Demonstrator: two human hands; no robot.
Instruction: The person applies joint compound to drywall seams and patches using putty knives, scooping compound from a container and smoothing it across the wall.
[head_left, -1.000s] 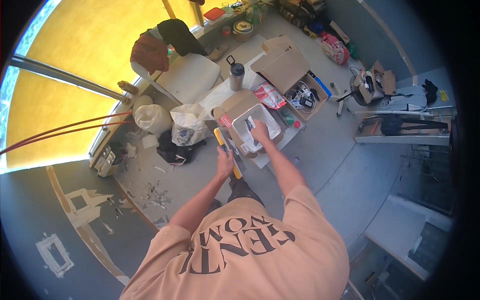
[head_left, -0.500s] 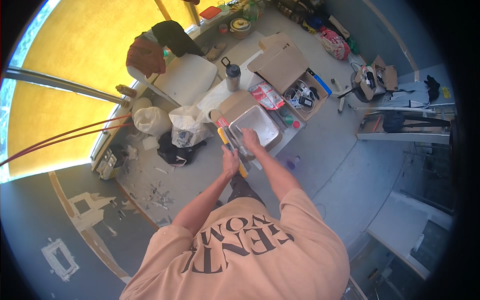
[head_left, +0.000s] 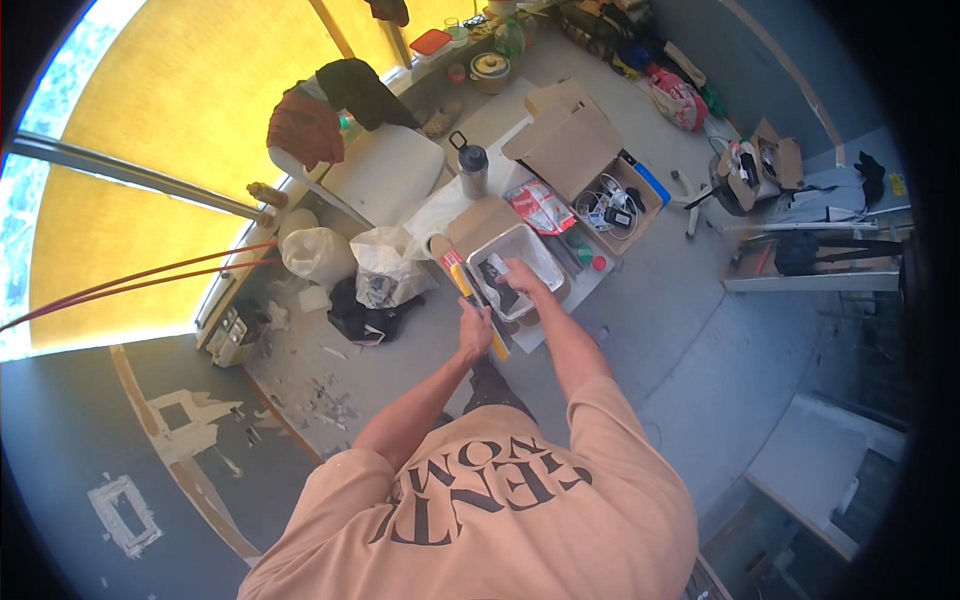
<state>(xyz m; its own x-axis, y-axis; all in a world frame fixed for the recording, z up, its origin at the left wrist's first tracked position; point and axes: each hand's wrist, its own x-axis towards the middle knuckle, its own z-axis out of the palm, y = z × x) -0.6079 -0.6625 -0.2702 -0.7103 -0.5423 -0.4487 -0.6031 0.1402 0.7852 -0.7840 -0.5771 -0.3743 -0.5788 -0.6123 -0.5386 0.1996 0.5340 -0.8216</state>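
Clasping long yellow tool (head_left: 459, 278) in left hand (head_left: 476, 326), flat dark tool (head_left: 489, 271) in right hand (head_left: 518, 276), resuming work over white rectangular tray (head_left: 541, 266).

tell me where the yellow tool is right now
In the head view, the yellow tool is in the left hand, just left of the white tray.

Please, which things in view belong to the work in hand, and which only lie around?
Seemingly in use:
long yellow tool, held in the left hand
white tray, with the right hand over it

Seemingly just lying around:
grey bottle
red-and-white packet
open box with cables
white plastic bag
lidded pot
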